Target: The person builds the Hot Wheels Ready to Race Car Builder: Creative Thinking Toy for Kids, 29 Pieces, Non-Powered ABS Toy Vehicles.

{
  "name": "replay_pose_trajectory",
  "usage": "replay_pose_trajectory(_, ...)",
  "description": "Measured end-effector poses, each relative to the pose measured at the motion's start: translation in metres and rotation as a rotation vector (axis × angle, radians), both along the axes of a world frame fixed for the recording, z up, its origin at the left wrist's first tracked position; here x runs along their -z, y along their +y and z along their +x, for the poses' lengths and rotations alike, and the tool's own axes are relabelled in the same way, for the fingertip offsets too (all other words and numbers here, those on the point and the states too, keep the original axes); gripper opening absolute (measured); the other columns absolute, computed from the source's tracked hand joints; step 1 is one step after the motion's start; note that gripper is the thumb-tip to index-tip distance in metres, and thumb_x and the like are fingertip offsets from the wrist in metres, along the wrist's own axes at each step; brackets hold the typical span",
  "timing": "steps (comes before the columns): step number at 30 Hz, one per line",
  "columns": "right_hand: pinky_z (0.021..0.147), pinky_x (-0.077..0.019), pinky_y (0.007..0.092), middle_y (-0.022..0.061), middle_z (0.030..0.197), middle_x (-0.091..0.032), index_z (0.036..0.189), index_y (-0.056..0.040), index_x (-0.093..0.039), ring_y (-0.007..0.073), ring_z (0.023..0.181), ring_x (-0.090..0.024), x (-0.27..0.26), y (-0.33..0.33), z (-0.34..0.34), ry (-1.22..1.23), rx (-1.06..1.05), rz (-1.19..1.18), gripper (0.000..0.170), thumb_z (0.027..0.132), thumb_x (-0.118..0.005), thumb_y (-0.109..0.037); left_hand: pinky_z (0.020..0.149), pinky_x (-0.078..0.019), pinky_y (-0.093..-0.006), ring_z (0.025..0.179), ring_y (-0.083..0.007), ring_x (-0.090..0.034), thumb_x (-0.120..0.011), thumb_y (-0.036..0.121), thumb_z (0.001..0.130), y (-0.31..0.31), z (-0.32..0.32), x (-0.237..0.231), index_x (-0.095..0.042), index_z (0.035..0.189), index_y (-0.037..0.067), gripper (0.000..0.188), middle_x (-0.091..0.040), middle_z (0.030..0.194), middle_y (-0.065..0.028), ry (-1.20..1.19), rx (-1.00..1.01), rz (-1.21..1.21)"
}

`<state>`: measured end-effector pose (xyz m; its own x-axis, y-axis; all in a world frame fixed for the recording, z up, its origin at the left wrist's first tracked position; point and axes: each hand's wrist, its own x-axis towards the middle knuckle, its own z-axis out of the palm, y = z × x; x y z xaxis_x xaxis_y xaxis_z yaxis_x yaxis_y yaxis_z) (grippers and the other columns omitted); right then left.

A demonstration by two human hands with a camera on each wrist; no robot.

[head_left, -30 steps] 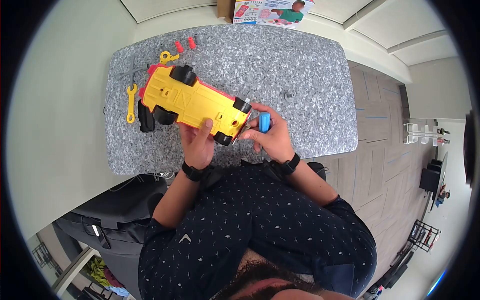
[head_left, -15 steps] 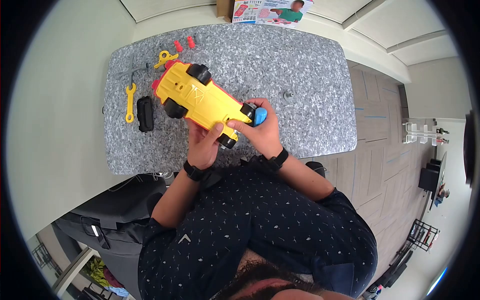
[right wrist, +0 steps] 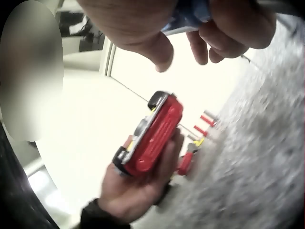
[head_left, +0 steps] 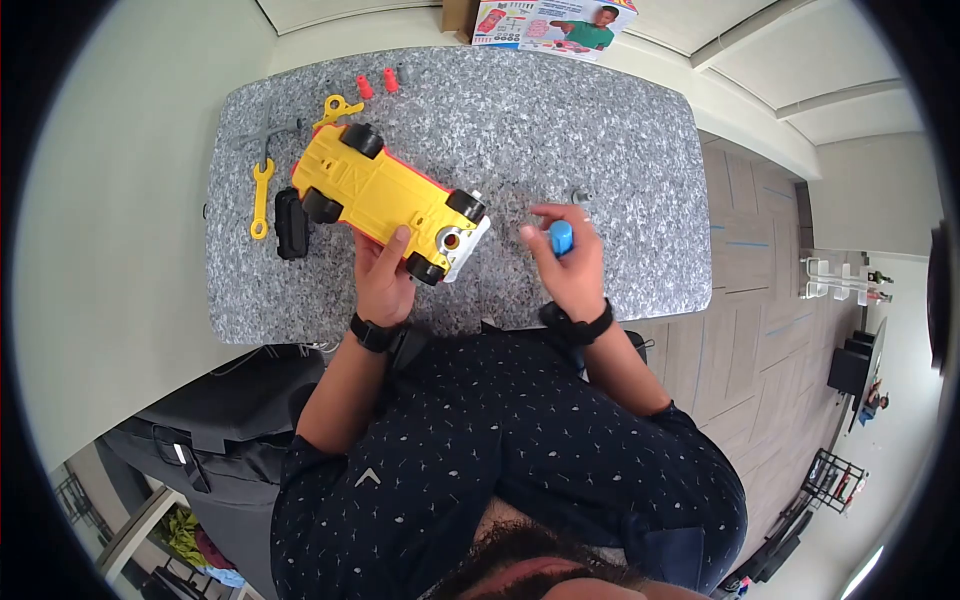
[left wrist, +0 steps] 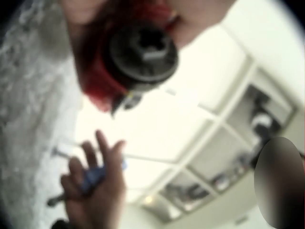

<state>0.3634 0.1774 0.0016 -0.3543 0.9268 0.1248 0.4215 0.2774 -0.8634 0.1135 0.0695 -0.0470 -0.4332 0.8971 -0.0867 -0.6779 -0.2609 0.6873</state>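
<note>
An upside-down toy car (head_left: 375, 195), with a yellow underside, red body and black wheels, is held above the table in my left hand (head_left: 384, 285). The left thumb lies on the yellow underside, the fingers beneath the body. Across the car's near end sits a silver-grey bumper piece (head_left: 468, 256), with a grey ring around a hole in the underside. My right hand (head_left: 575, 275) is apart from the car, to its right, and holds a screwdriver by its blue handle (head_left: 561, 238). In the left wrist view curled fingers wrap the blue handle (left wrist: 93, 179).
On the speckled table (head_left: 620, 130) lie a yellow wrench (head_left: 262, 200), a black part (head_left: 291, 225), a grey cross-shaped tool (head_left: 266, 135), another yellow piece (head_left: 338, 108), two red pieces (head_left: 365, 87) and a small grey piece (head_left: 581, 195). A printed box (head_left: 550, 28) stands behind.
My right hand first worked at the car's end, pressed the silver-grey piece there, then drew away to the right with the screwdriver. The car tilted and turned back, showing the bumper.
</note>
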Motion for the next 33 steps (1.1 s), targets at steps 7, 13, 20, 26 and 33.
replay_pose_trajectory(7, 0.080, -0.0637, 0.0528, 0.0213, 0.150, -0.057, 0.142, -0.0119, -0.073, 0.0450, 0.105, -0.076, 0.009, 0.014, 0.041, -0.538, 0.154, 0.211, 0.049, 0.096, -0.087, -0.024, 0.120, -0.0516, -0.0424, 0.143, -0.0215, -0.063, -0.069, 0.001, 0.109, 0.002, -0.006, 0.028, -0.042, 0.165, 0.012, 0.063, -0.063, 0.154, -0.0063, -0.043, -0.001, -0.056)
replay_pose_trajectory(13, 0.081, -0.0643, 0.0442, 0.0207, 0.129, -0.076, 0.144, -0.0113, -0.075, 0.0433, 0.096, -0.079, 0.037, 0.057, 0.043, -0.451, 0.100, 0.328, 0.045, 0.100, -0.082, -0.017, 0.121, -0.0516, -0.0425, 0.143, -0.0219, -0.062, -0.069, -0.002, 0.107, 0.003, 0.000, 0.032, -0.039, 0.166, 0.010, 0.068, -0.061, 0.157, -0.0079, 0.004, 0.011, -0.082)
replay_pose_trajectory(20, 0.080, -0.0565, 0.0298, 0.0046, 0.095, -0.078, 0.134, -0.0009, -0.074, 0.0120, 0.087, -0.074, -0.031, 0.019, -0.005, 0.309, -0.381, -0.553, 0.025, 0.110, -0.072, -0.009, 0.120, -0.0525, -0.0424, 0.146, -0.0226, -0.061, -0.069, -0.004, 0.106, 0.007, 0.004, 0.025, -0.031, 0.170, 0.013, 0.077, -0.059, 0.159, -0.0084, 0.094, 0.041, -0.063)
replay_pose_trajectory(26, 0.083, -0.0568, 0.0293, 0.0030, 0.098, -0.071, 0.135, -0.0017, -0.065, 0.0112, 0.091, -0.073, -0.013, -0.002, -0.035, 0.303, -0.579, -0.624, 0.023, 0.111, -0.067, -0.002, 0.120, -0.0516, -0.0412, 0.145, -0.0216, -0.061, -0.070, -0.006, 0.105, 0.005, 0.007, 0.022, -0.027, 0.172, 0.014, 0.082, -0.058, 0.158, -0.0079, 0.134, 0.041, -0.056)
replay_pose_trajectory(33, 0.085, -0.0591, 0.0305, 0.0053, 0.099, -0.074, 0.128, -0.0012, -0.069, 0.0124, 0.091, -0.075, -0.014, 0.002, -0.034, 0.261, -0.470, -0.608, 0.020, 0.109, -0.068, -0.001, 0.120, -0.0512, -0.0411, 0.144, -0.0211, -0.061, -0.070, -0.006, 0.105, 0.006, 0.008, 0.023, -0.022, 0.174, 0.015, 0.087, -0.057, 0.158, -0.0074, 0.176, 0.033, -0.041)
